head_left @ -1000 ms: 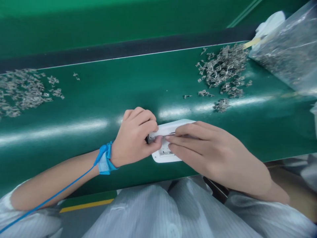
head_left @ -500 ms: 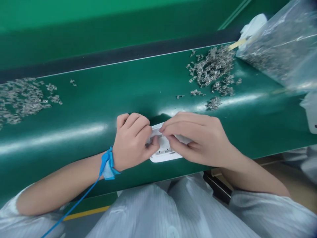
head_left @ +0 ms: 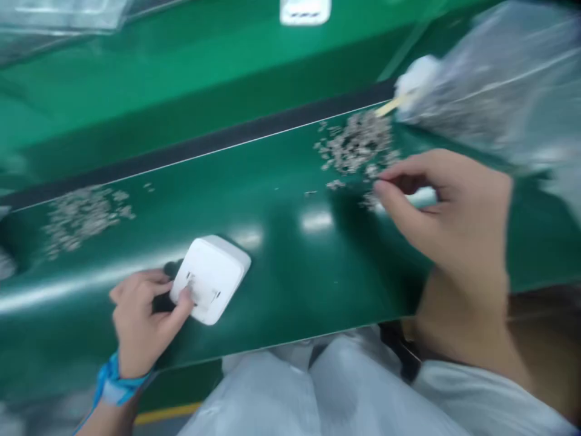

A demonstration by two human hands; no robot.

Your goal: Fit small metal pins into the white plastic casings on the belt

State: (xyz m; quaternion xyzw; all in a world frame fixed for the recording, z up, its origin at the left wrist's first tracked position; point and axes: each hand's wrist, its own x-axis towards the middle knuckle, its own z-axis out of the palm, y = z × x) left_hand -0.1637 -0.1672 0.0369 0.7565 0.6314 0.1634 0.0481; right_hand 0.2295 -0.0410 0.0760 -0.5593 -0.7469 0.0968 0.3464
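My left hand [head_left: 147, 312] grips a white square plastic housing [head_left: 227, 266] by its left edge, thumb on the top face. The housing is tilted, with small slots and metal bits in its face. My right hand [head_left: 447, 209] is at the right pile of small metal clips [head_left: 358, 142], thumb and forefinger pinched together at its near side. Whatever lies between those fingertips is too small and blurred to make out. A small heap of clips [head_left: 370, 201] sits just under the fingertips, partly hidden by them. A blue strap [head_left: 118, 378] circles my left wrist.
Another pile of metal clips [head_left: 86, 215] lies at the left on the green mat [head_left: 281, 284]. A clear bag of parts [head_left: 481, 91] stands at the back right. Beyond the dark ledge, another white housing [head_left: 305, 11] shows at the top edge.
My hands have parted. The left has carried the housing leftward and tilted it; the right has gone from the housing up to the right pile. The view has shifted too.
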